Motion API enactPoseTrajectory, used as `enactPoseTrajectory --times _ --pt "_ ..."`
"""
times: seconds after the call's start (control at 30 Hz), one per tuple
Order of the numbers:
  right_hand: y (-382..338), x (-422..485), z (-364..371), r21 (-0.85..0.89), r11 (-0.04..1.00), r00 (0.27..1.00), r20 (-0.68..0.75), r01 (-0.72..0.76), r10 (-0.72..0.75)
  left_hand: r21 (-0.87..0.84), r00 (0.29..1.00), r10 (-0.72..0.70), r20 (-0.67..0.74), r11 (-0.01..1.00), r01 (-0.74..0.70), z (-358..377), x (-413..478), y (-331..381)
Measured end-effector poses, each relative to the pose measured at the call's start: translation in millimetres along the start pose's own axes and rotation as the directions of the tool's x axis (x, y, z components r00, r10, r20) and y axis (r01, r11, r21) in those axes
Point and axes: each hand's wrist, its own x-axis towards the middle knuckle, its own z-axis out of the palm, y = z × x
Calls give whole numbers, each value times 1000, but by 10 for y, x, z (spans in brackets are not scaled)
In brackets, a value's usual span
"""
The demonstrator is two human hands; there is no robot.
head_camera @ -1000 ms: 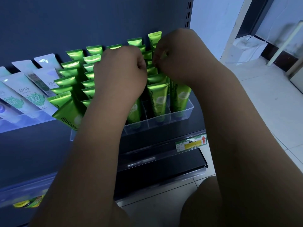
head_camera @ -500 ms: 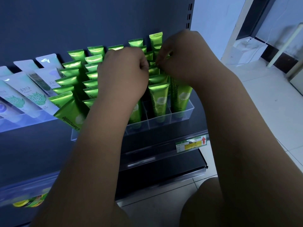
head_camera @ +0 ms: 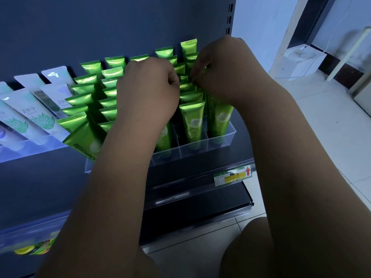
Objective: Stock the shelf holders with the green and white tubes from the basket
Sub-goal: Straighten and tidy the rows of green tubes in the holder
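Rows of green tubes (head_camera: 191, 121) stand upright in a clear divided holder (head_camera: 220, 140) on the dark shelf. One green tube (head_camera: 84, 137) leans sideways at the holder's front left corner. White tubes (head_camera: 38, 117) lean in a second clear holder (head_camera: 30, 147) to the left. My left hand (head_camera: 148, 91) is curled over the middle rows, its fingertips buried among the tube tops. My right hand (head_camera: 218, 71) pinches the top of a green tube in the back right rows. The two hands almost touch. No basket is in view.
The dark back panel (head_camera: 100, 27) rises right behind the holders. A price label (head_camera: 232, 175) is fixed to the shelf's front rail. A lower shelf (head_camera: 190, 213) juts out below. Pale tiled floor (head_camera: 331, 137) and a white box (head_camera: 301, 61) lie to the right.
Both hands stay over the same tube rows. My right hand's fingertips have shifted slightly down and toward my left hand.
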Motion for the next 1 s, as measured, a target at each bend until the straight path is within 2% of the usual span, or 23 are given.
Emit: enactPoseTrajectory --times 0.3,0.67,1.0 --pt "12 -45 -20 85 996 1000 0 8 -8 -39 1000 -29 2 999 29 -68 -20 44" --pt "0 -53 -72 231 973 999 -31 -12 20 -52 995 -78 -66 996 75 -138 98 -35" --pt "23 145 -1 167 986 999 -51 -8 17 -15 997 -67 -36 998 67 -132 232 -99"
